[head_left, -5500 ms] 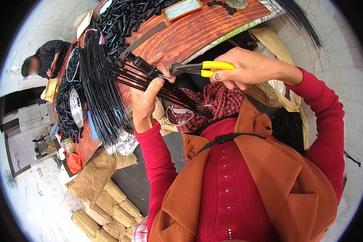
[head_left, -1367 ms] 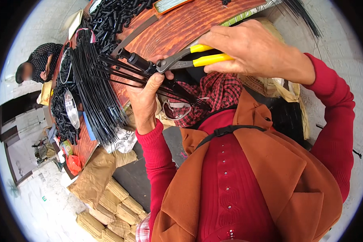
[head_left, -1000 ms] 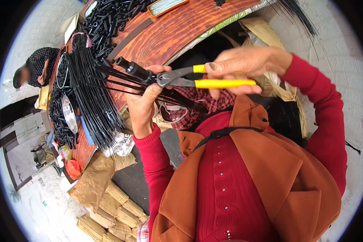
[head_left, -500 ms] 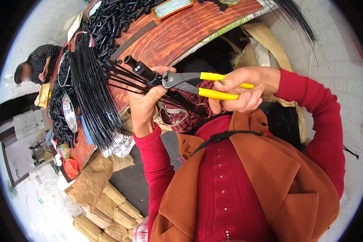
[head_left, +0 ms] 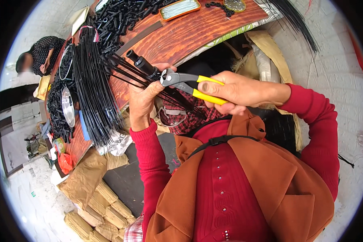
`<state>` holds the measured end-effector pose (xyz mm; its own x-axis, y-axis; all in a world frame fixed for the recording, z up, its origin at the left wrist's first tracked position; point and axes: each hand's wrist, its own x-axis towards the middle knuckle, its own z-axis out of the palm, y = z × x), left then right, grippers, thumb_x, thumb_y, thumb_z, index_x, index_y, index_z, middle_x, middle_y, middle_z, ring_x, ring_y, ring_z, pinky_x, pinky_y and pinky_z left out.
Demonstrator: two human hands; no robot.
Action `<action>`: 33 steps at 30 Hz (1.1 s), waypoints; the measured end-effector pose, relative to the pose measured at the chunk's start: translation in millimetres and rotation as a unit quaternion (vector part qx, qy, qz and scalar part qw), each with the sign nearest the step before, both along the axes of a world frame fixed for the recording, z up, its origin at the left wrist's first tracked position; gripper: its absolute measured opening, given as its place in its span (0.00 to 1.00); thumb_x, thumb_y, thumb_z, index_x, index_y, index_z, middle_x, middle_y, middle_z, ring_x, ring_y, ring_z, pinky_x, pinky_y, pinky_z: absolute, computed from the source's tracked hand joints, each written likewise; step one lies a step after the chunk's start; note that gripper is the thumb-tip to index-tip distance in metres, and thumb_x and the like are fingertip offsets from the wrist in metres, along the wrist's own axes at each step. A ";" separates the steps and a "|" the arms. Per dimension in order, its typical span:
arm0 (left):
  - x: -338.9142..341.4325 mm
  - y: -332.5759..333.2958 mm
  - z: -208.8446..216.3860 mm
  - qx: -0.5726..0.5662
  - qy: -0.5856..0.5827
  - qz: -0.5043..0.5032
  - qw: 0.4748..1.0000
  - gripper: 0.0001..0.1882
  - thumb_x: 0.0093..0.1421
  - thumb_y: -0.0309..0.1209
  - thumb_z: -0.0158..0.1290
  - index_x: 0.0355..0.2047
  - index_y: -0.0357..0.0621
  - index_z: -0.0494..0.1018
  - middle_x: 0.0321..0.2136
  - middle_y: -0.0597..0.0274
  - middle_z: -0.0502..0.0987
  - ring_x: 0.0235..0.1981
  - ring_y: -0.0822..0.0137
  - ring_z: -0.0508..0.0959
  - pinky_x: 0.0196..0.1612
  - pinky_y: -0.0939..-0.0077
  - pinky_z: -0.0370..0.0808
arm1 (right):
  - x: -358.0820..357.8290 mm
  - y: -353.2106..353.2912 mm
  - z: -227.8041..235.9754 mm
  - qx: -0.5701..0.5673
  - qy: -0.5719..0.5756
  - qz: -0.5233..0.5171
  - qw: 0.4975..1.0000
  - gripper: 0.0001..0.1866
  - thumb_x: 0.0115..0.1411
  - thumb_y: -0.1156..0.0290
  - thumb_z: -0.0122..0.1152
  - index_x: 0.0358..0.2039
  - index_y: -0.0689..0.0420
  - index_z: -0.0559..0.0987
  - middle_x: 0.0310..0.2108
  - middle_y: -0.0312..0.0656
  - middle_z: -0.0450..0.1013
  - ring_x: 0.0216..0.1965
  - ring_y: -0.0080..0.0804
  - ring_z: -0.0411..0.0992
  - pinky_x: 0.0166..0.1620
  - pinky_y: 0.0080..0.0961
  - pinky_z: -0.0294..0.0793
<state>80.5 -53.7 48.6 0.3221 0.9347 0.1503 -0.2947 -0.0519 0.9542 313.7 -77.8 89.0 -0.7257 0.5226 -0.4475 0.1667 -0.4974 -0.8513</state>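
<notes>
My left hand [head_left: 142, 100] is closed round several thin black rods [head_left: 121, 71] and a stepped black tube fitting [head_left: 140, 63]. The rods fan out past the fingers to the upper left and run on below the palm. In my right hand [head_left: 242, 88] is a pair of end-cutting pliers [head_left: 179, 79] with yellow grips and a dark metal head. Fingers wrap both grips, and the thumb lies along the upper one. The jaws are at the near end of the fitting, beside my left thumb. What exactly lies between them is too small to make out.
A curved wooden table [head_left: 197, 28] carries heaped black tube pieces [head_left: 117, 20], an orange-rimmed tray [head_left: 179, 9] of thin pale pieces and a round tin [head_left: 234, 5]. A long bundle of black rods [head_left: 92, 84] hangs over its left edge. Paper-wrapped packs [head_left: 105, 209] lie lower left; another person [head_left: 44, 52] sits far left.
The fingers of my right hand have squeezed the yellow grips closer together. The pliers' head stays at the fitting in my left hand. The whole view has shifted slightly.
</notes>
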 end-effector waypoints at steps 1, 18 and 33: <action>-0.7 0.5 -1.7 -0.013 -0.004 0.008 1.000 0.23 0.46 0.31 0.61 0.40 0.29 0.70 0.32 0.50 0.76 0.29 0.66 0.76 0.36 0.75 0.74 | -0.5 -0.1 0.7 0.093 -0.027 -0.020 0.995 0.27 0.59 0.46 0.43 0.28 0.62 0.69 0.09 0.32 0.58 0.07 0.14 0.55 0.11 0.13 0.55; 34.6 7.7 -24.8 -0.041 -0.147 0.040 0.988 0.30 0.58 0.54 0.39 0.46 0.36 0.62 0.24 0.63 0.66 0.15 0.77 0.59 0.18 0.82 0.57 | 21.5 48.1 -0.9 0.153 -0.053 0.041 0.986 0.17 0.60 0.60 0.46 0.41 0.62 0.68 0.27 0.41 0.73 0.21 0.21 0.71 0.25 0.15 0.70; 6.9 12.6 -11.0 -0.031 -0.197 -0.033 0.979 0.24 0.58 0.52 0.42 0.40 0.43 0.62 0.16 0.70 0.57 0.13 0.80 0.54 0.15 0.86 0.51 | -4.7 36.0 12.3 0.273 -0.045 -0.029 0.960 0.10 0.60 0.69 0.44 0.36 0.61 0.69 0.22 0.33 0.67 0.19 0.17 0.66 0.24 0.14 0.66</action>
<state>87.4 -41.1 37.6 0.3097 0.9253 0.2190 -0.6412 0.0332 0.7666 309.0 -41.8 101.3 -0.6604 0.7349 -0.1542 0.2370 0.0092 -0.9715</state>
